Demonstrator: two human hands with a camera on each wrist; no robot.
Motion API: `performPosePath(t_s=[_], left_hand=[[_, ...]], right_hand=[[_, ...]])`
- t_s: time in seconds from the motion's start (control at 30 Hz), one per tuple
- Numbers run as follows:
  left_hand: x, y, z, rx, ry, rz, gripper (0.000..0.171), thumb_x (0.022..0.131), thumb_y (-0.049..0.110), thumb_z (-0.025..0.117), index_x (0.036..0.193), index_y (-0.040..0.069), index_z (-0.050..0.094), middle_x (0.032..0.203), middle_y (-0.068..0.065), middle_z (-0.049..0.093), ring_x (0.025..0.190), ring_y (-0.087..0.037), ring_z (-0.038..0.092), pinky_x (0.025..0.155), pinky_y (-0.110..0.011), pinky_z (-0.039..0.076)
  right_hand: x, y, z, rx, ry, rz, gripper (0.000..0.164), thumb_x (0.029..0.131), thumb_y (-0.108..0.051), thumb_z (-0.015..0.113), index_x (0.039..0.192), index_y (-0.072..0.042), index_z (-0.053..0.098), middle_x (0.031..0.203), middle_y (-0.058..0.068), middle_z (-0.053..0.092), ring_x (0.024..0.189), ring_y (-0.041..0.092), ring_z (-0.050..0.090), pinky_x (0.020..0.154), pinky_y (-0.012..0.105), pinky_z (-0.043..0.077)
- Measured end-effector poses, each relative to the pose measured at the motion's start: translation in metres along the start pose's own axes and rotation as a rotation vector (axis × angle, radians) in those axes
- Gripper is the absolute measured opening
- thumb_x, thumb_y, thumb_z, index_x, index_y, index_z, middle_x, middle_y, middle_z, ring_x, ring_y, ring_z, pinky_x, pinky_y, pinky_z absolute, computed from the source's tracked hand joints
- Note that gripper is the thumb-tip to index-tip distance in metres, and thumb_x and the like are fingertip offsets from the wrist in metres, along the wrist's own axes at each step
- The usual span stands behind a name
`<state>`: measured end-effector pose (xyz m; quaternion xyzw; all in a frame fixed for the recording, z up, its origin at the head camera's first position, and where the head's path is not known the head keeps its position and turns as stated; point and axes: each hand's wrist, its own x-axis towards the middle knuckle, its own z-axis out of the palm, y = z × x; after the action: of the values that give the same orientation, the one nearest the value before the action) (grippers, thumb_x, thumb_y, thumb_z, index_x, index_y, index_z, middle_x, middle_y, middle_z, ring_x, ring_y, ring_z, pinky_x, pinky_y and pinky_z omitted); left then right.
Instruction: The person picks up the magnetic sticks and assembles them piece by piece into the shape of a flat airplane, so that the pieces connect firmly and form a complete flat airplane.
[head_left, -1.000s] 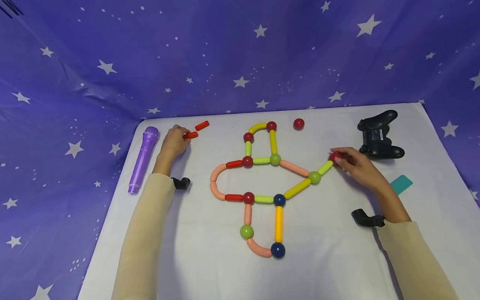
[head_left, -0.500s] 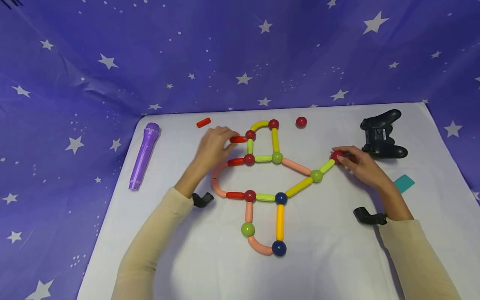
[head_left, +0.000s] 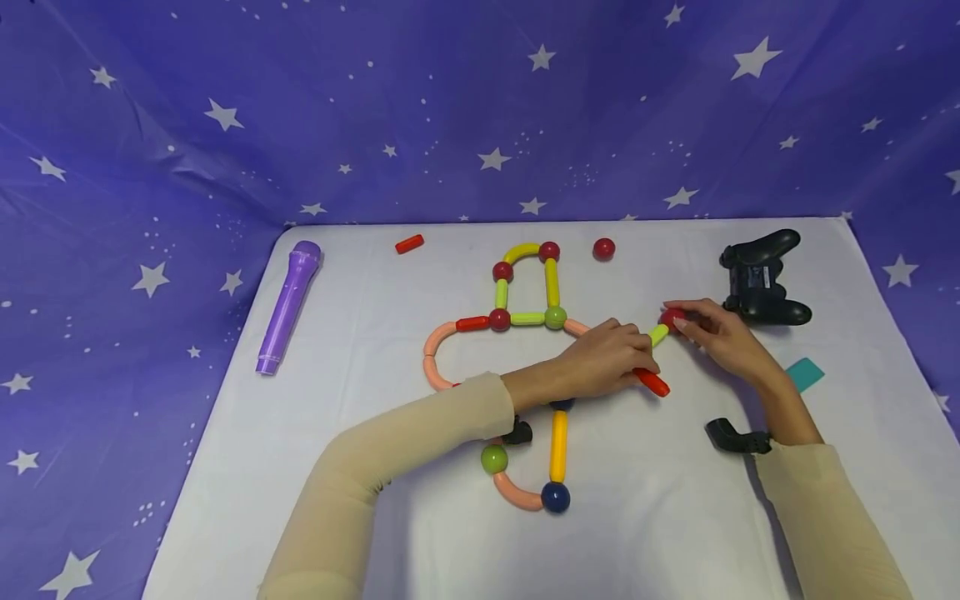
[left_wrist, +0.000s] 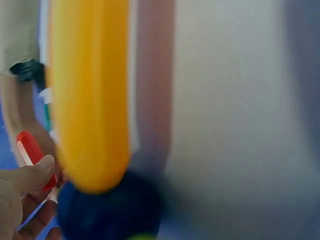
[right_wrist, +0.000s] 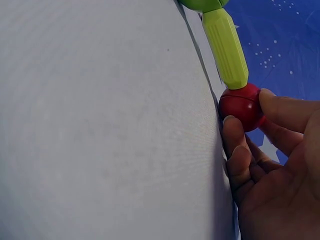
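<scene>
A figure of magnetic rods and balls lies flat on the white table. Between thumb and fingers my left hand [head_left: 603, 360] pinches a short red rod [head_left: 652, 382], held above the figure's right part. That hand and its sleeve hide the right green ball and part of the lower row. At the figure's right tip, my right hand [head_left: 716, 332] holds a red ball [right_wrist: 241, 106] between thumb and fingers. A lime rod [right_wrist: 225, 49] joins this ball in the right wrist view. An orange-yellow rod [left_wrist: 90, 95] and a dark blue ball [left_wrist: 107, 210] loom close in the left wrist view.
Another red rod [head_left: 409, 244] and a loose red ball [head_left: 603, 249] lie near the back edge. A purple toy microphone [head_left: 288, 308] is at the left. To the right are a black game controller [head_left: 761, 279] and a teal flat piece [head_left: 805, 375].
My left hand has carried a red rod from the back left, across the figure, to its right side near my right hand. The right hand has stayed on the red ball.
</scene>
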<state>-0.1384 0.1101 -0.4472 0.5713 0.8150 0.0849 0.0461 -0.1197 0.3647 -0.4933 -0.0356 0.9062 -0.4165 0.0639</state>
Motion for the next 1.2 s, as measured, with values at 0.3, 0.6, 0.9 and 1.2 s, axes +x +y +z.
performPosePath(t_s=[0.3,0.6,0.9,1.2], left_hand=[[0.007,0.001,0.017,0.066,0.012,-0.009,0.025,0.098,0.032,0.06,0.12,0.029,0.069,0.114,0.013,0.064,0.111,-0.008,0.049,0.099,-0.024,0.037],[-0.005,-0.008,0.019,0.043,0.068,-0.057,0.026,0.096,0.033,0.063,0.12,0.029,0.07,0.112,0.012,0.063,0.111,-0.007,0.049,0.09,-0.021,0.04],[-0.008,-0.011,0.023,0.034,0.093,-0.054,0.026,0.096,0.033,0.063,0.121,0.029,0.069,0.116,0.011,0.063,0.113,-0.008,0.051,0.093,-0.023,0.04],[-0.01,-0.011,0.026,0.02,0.139,-0.032,0.025,0.095,0.033,0.064,0.119,0.028,0.071,0.116,0.01,0.064,0.113,-0.008,0.052,0.093,-0.022,0.041]], right_hand=[[0.003,0.002,0.002,-0.013,0.008,-0.07,0.04,0.1,-0.024,0.056,0.139,-0.013,0.055,0.12,0.009,0.056,0.091,0.003,0.053,0.075,0.013,0.043],[0.01,-0.007,0.004,-0.005,-0.001,-0.099,0.04,0.097,-0.015,0.061,0.137,-0.011,0.057,0.118,0.009,0.061,0.086,0.007,0.053,0.071,0.016,0.044],[0.051,-0.039,-0.006,-0.118,0.053,-0.208,0.031,0.098,-0.01,0.057,0.128,-0.004,0.062,0.113,0.017,0.056,0.091,0.022,0.052,0.076,0.03,0.041],[0.107,-0.069,-0.004,-0.234,-0.171,-0.268,0.042,0.097,0.001,0.049,0.139,-0.005,0.053,0.153,0.025,0.028,0.135,0.05,0.025,0.107,0.069,0.019]])
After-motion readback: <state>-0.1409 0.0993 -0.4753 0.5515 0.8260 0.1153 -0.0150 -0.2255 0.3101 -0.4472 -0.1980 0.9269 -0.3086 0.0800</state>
